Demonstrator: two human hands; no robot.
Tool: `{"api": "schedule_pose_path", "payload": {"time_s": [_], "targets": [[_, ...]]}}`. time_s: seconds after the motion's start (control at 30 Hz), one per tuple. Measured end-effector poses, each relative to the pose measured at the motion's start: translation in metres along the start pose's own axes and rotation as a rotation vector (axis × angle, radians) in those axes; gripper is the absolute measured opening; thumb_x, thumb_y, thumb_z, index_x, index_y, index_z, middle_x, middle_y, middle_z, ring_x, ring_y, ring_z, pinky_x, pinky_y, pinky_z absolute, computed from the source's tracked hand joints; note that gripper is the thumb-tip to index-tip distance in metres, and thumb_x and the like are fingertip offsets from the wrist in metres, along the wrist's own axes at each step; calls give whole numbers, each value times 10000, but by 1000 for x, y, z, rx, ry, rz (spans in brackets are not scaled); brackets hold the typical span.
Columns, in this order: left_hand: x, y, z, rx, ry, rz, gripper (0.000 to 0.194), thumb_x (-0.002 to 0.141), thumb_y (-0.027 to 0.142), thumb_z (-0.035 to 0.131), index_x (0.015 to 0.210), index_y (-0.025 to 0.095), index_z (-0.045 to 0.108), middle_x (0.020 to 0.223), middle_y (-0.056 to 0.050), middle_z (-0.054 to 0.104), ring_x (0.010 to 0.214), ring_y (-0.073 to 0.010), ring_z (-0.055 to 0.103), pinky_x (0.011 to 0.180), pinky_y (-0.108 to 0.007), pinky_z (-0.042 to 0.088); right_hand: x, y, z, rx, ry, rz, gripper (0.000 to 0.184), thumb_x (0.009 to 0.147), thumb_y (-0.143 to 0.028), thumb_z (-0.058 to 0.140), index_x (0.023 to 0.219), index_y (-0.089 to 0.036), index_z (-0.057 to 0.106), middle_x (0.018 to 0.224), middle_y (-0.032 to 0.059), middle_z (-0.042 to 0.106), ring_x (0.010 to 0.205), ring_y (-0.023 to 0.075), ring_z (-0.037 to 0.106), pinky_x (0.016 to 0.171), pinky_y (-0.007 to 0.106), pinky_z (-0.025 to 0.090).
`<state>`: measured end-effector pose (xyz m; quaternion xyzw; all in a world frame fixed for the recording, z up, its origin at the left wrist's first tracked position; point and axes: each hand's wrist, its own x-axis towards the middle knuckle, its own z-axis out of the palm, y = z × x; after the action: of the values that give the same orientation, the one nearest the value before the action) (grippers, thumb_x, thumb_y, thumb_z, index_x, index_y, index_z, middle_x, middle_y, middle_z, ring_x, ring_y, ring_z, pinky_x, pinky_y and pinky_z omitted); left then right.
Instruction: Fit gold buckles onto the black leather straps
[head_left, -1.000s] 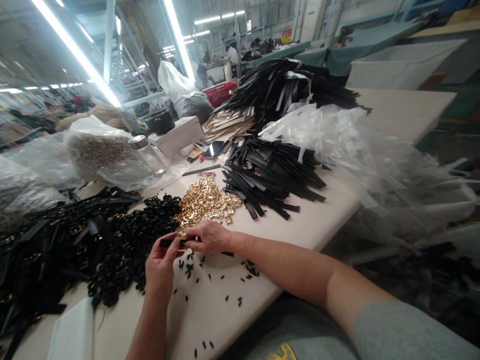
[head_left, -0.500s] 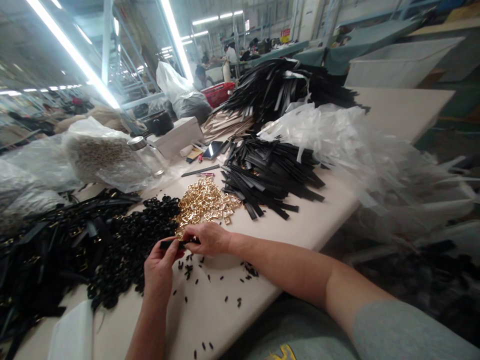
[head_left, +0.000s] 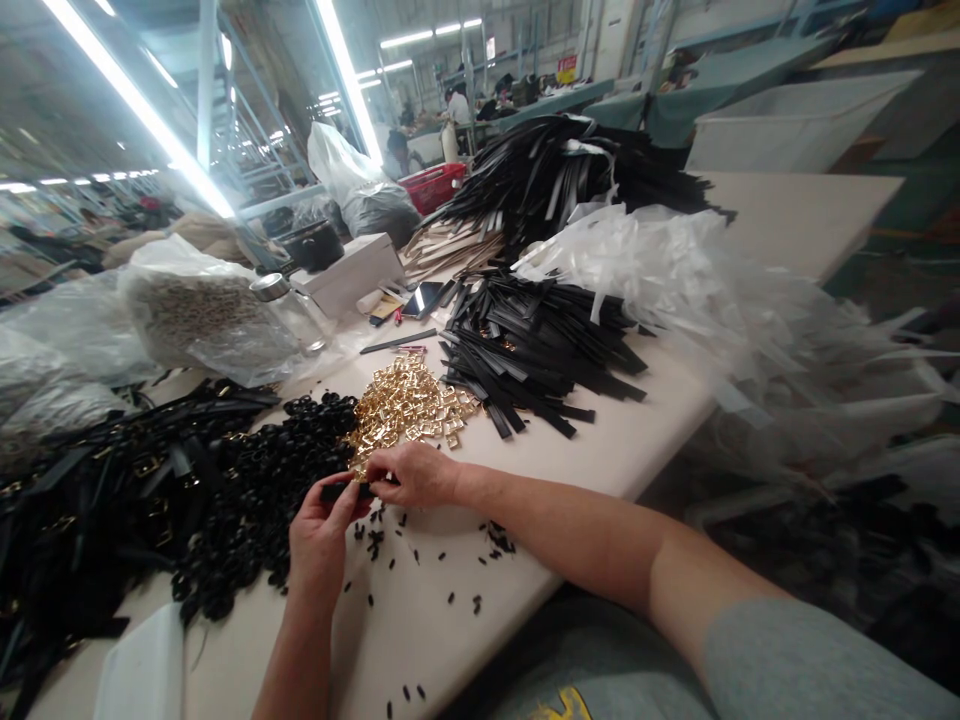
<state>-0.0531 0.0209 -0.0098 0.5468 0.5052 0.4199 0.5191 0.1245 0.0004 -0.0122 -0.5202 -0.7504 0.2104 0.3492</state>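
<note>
A short black strap (head_left: 346, 491) runs between my two hands over the table. My left hand (head_left: 324, 530) is closed on its left part, thumb on top. My right hand (head_left: 414, 474) pinches at the strap's right end, and its fingertips hide whatever small piece may be there. Just beyond the hands lies a heap of gold buckles (head_left: 409, 400). To the left is a pile of small black loops (head_left: 270, 480). Several tiny black pieces (head_left: 375, 542) are scattered on the table below the hands.
Black straps (head_left: 536, 345) lie in a pile beyond my right hand, beside white plastic sheeting (head_left: 660, 250). Finished-looking straps with gold buckles (head_left: 97, 500) heap up at the left. A glass jar (head_left: 289, 310), a phone (head_left: 422, 299) and a white tray (head_left: 142, 665) are also on the table.
The view has shifted very slightly. Both hands stay in nearly the same place, still holding the strap.
</note>
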Motion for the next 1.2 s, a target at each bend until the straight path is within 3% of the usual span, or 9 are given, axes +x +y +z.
{"api": "schedule_pose_path", "payload": {"time_s": [0.57, 1.2], "targets": [[0, 4, 5, -134, 8, -111, 518, 540, 412, 884, 921, 142, 661, 721, -24, 729, 582, -132, 666, 616, -231, 564, -1, -2, 0, -90, 62, -11, 141, 846, -218, 559, 944, -205, 661, 850, 7, 703, 678, 115, 577, 617, 224, 357], [0, -3, 2, -31, -41, -56, 508, 608, 453, 843, 961, 146, 645, 727, -31, 731, 605, -153, 675, 626, -255, 562, -3, -2, -3, -125, 4, 0, 160, 911, -290, 532, 959, -190, 647, 875, 21, 703, 703, 126, 581, 610, 242, 322]]}}
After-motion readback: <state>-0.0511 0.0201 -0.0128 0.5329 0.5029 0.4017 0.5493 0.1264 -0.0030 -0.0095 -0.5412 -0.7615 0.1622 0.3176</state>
